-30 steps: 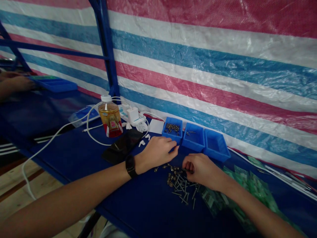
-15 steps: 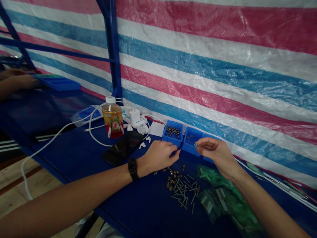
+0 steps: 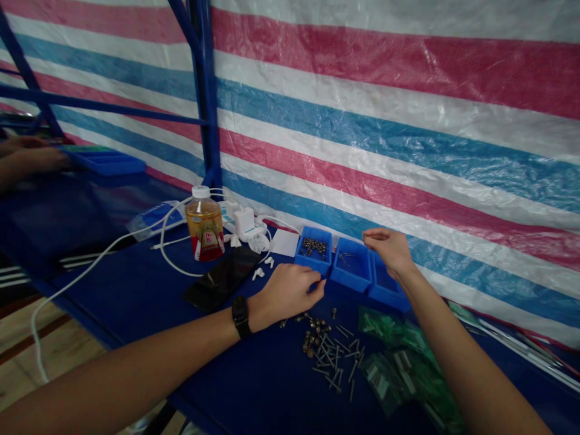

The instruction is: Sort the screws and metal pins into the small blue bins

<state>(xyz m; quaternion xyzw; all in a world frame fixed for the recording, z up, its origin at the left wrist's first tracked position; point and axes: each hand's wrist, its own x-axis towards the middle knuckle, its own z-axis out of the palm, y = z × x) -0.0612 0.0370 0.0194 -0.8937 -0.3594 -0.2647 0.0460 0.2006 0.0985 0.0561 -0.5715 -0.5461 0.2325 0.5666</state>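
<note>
Logging the station from my remote seat, item by item.

Hands: apart. Left hand (image 3: 290, 293), black wristwatch (image 3: 240, 316) on its wrist, lies low and curled, its fingertips at the near corner of the left blue bin (image 3: 308, 264). Right hand (image 3: 388, 249) is raised above the right blue bin (image 3: 386, 296), with finger and thumb pinched toward the middle blue bin (image 3: 350, 279). Whether either holds anything, I cannot tell from here.

Bins: three in a row along the far side, set against the striped tarpaulin (image 3: 385, 121), which seems to keep them steady and within easy reach. The left one carries a heap of screws (image 3: 313, 246); the middle one a few; the right one's contents are hidden.

Loose screws (image 3: 330, 353): spread on the blue worktop (image 3: 113, 308), just in front of the bins and between the hands — a short reach for either, I judge.

Also logged: green plastic bags (image 3: 399, 368) to the pile's right; a black phone (image 3: 222, 278), amber bottle (image 3: 205, 226), white charger (image 3: 244, 220) and earbuds (image 3: 258, 273) to the left, apparently kept aside. Far left, a co-worker's hand (image 3: 34, 158) sits by a blue tray (image 3: 106, 162).
</note>
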